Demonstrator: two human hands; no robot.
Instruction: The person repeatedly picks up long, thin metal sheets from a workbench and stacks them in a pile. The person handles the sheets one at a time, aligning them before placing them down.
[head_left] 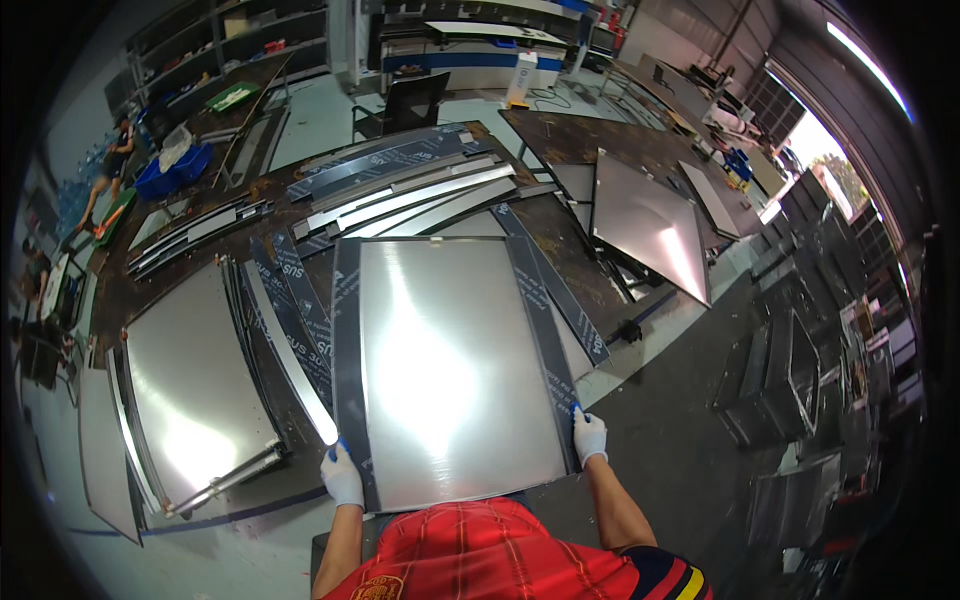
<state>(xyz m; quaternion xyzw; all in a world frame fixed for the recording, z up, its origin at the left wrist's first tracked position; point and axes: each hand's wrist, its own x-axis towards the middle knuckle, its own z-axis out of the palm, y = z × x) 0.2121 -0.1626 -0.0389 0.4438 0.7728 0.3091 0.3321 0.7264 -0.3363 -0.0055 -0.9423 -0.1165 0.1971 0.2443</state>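
A large rectangular steel sheet fills the centre of the frame, lying flat on a dark worktop. Its middle is bare, mirror-bright metal that throws back a wide glare of overhead light; down each long side runs a dark grey strip of protective film with pale lettering, and the side edges look folded up. The near edge sits at the lower centre of the frame, just above the person's red striped shirt.

Both hands wear white gloves with blue fingertips. The left hand is closed on the sheet's near left corner, fingers over the dark film strip. The right hand is clamped on the right edge a little higher up, close to the near right corner. The hands are well apart, with the full width of the sheet between them.

To the left of the frame lies a second shiny panel with loose strips beside it. Long narrow folded profiles lie above the held sheet, and another bright sheet rests tilted at the upper right.
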